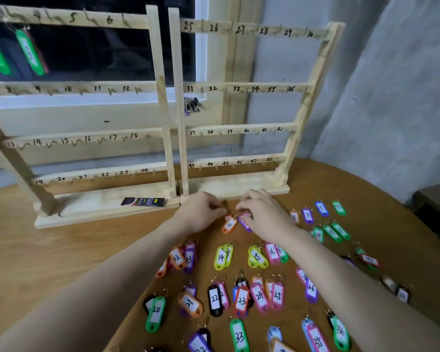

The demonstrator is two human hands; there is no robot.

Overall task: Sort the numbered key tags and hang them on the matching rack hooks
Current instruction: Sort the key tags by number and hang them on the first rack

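Note:
Two wooden racks with numbered hooks stand at the back: the left rack (160, 102) and the right rack (241, 128). Two green tags (31, 52) hang on the left rack's top row. Many coloured numbered key tags lie on the table. My left hand (201, 212) pinches the ring end of an orange tag marked 4 (229, 224). My right hand (262, 212) curls its fingers around a purple tag (245, 223) right beside it. Both hands sit just in front of the rack bases.
Tags lie in rough rows by number, such as 14 (222, 257), 20 (156, 311) and 33 (239, 336). A bunch of keys (192, 104) hangs by hook 31. A dark packet (142, 201) rests on the left rack's base. The round table's edge (381, 196) curves at right.

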